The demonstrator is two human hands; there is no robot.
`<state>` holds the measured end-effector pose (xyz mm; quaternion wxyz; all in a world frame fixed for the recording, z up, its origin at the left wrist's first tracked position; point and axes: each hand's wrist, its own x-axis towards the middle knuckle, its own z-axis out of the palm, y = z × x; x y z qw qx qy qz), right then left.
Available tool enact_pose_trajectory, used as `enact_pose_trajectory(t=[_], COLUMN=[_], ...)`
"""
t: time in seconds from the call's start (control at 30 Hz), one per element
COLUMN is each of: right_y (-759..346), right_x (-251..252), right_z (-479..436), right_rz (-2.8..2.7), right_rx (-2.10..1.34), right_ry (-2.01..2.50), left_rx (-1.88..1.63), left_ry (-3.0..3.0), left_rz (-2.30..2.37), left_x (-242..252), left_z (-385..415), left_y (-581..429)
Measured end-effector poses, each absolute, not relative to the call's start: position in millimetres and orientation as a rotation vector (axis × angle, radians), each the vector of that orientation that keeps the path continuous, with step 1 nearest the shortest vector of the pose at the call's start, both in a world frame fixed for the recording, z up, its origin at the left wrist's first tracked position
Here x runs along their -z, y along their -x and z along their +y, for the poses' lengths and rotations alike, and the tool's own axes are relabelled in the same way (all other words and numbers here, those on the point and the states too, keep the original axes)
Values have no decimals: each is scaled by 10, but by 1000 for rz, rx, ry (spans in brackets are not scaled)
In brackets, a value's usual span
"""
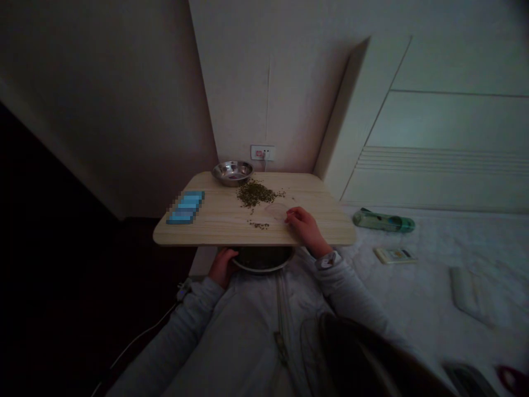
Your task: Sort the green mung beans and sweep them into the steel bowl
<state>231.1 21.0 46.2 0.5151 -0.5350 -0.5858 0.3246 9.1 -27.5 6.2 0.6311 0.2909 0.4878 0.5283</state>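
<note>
A small wooden table (pixel 215 223) stands in front of me. A pile of small green beans (pixel 254 194) lies at its middle, with a few stray beans (pixel 259 224) nearer the front edge. My right hand (pixel 303 227) rests on the tabletop just right of the stray beans, fingers curled together toward them. Below the table's front edge, my left hand (pixel 222 266) grips the rim of a metal bowl (pixel 262 259) held under the edge. A second, empty-looking steel bowl (pixel 232 172) sits at the back of the table.
A blue blurred flat object (pixel 185 207) lies on the table's left side. A wall socket (pixel 262 152) is behind the table. To the right, on a white bed, lie a green bottle (pixel 383 221) and a small flat device (pixel 394 255).
</note>
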Motion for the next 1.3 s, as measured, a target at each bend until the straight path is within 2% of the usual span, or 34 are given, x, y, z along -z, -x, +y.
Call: enact_pose_trajectory(t=[1.3], right_y=[-2316], right_x=[-478], right_z=[192], right_rz=[-1423], right_rx=[-752], right_ry=[1305], left_rx=[-1183], left_ry=[-602], left_rz=[1099], left_x=[-66], left_z=[-265], left_y=[-101])
